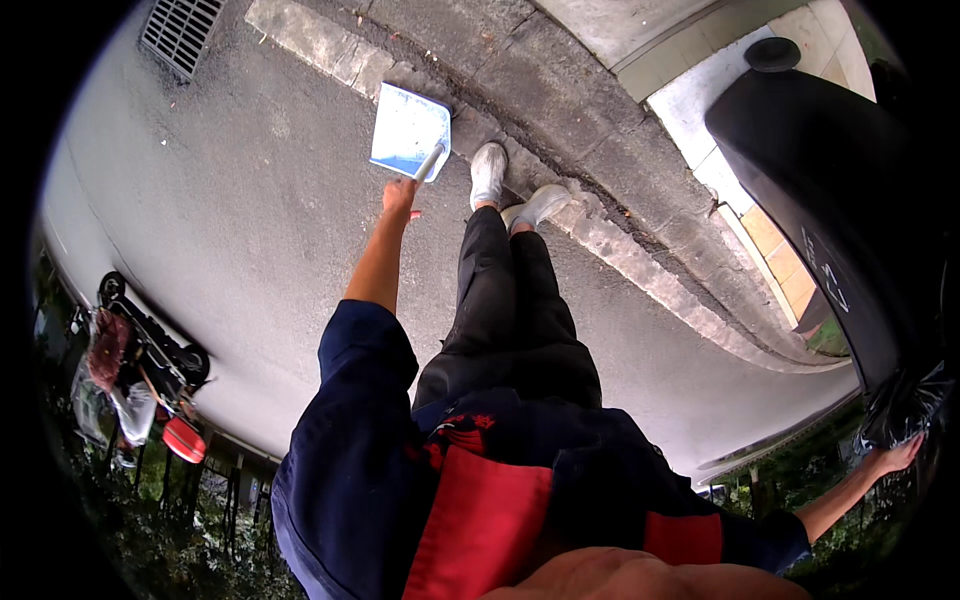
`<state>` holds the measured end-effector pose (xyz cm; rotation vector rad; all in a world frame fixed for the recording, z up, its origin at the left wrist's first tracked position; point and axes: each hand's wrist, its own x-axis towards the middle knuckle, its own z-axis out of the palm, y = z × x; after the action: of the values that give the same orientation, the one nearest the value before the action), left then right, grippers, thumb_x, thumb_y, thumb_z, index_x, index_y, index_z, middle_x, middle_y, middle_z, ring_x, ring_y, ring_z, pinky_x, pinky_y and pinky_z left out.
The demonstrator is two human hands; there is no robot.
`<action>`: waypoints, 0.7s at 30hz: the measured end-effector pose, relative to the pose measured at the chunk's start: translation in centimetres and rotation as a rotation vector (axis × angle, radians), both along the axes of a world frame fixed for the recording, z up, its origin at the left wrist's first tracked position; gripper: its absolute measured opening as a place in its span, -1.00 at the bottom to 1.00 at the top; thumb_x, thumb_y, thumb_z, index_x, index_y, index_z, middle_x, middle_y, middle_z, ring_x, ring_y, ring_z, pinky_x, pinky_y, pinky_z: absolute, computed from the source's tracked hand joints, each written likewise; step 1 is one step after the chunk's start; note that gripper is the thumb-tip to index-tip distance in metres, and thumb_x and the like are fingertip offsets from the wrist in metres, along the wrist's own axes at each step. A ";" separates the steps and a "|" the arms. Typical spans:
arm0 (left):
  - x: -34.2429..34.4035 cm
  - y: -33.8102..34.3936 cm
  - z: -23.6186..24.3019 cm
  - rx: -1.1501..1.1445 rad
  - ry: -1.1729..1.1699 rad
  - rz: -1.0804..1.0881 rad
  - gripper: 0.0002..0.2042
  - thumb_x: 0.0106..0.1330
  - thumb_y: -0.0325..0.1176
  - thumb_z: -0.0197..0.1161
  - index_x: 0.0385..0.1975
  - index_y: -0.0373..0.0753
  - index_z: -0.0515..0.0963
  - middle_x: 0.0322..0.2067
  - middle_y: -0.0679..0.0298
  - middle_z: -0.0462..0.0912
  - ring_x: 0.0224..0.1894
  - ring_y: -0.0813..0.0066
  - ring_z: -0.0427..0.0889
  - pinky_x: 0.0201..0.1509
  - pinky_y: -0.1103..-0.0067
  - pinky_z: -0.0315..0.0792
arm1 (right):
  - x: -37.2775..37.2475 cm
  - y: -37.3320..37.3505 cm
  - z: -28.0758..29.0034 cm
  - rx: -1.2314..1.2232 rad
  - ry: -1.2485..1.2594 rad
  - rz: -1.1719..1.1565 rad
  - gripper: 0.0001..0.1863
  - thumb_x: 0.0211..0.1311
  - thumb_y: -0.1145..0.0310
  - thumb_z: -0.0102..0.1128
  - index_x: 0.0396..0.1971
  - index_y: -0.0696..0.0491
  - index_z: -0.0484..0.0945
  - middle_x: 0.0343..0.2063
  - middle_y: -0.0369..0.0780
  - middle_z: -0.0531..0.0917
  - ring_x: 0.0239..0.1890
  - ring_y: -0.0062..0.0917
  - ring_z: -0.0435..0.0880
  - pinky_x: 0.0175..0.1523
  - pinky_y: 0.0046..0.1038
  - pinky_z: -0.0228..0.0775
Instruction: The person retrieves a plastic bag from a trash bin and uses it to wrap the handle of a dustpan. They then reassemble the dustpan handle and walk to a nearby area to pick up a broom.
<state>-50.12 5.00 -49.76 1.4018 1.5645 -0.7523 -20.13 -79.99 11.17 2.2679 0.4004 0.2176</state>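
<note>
My left hand [398,194] is closed around the pale handle [432,158] of a blue and white dustpan [404,125], whose pan lies by the kerb to the left of my shoes [488,175]. A small red piece, too small to identify, shows just under that hand. At the far right, my right hand [895,452] has its fingers closed on black plastic bag material [900,410] at the rim of a large black bin [805,180]. Part of those fingers merges with the dark bag.
A stone kerb [640,265] curves diagonally across the road [200,260]. A metal drain grate [182,32] is at the top left. A parked scooter with a red box [150,360] stands on the left. Pale tiles [770,240] show behind the bin, and trees line the lower edges.
</note>
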 end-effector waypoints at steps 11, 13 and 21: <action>8.6 -4.4 19.1 -0.122 -0.469 -0.224 -0.65 0.05 -0.34 0.12 -0.16 -0.37 0.46 -0.37 0.17 0.61 -0.41 0.46 0.60 -0.48 0.58 0.44 | 1.0 16.8 -6.3 1.143 -0.461 -0.360 -0.73 0.11 0.33 0.17 -0.22 0.15 0.55 -0.39 -0.19 0.63 -0.38 -0.57 0.51 -0.14 -0.56 0.32; 11.8 -6.5 22.9 -0.221 -0.547 -0.256 -0.69 0.07 -0.35 0.10 -0.18 -0.32 0.46 -0.37 0.21 0.62 -0.40 0.49 0.59 -0.45 0.59 0.43 | 0.8 17.4 -6.3 1.243 -0.436 -0.414 -0.76 0.11 0.32 0.15 -0.23 0.08 0.56 -0.42 -0.18 0.64 -0.40 -0.55 0.54 -0.17 -0.54 0.33; 24.3 -21.4 38.7 -0.449 -0.976 -0.495 -0.78 0.18 -0.33 0.14 -0.22 -0.26 0.47 -0.40 0.28 0.62 -0.42 0.59 0.55 -0.34 0.65 0.37 | 0.6 19.4 -5.8 1.210 -0.455 -0.441 -0.77 0.06 0.27 0.12 -0.26 -0.08 0.59 -0.33 -0.17 0.63 -0.26 -0.26 0.59 -0.14 -0.36 0.37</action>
<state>-25.78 -16.40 -11.10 1.4718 0.2780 -0.5062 -19.56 -60.60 5.34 3.2303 -0.6659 0.9042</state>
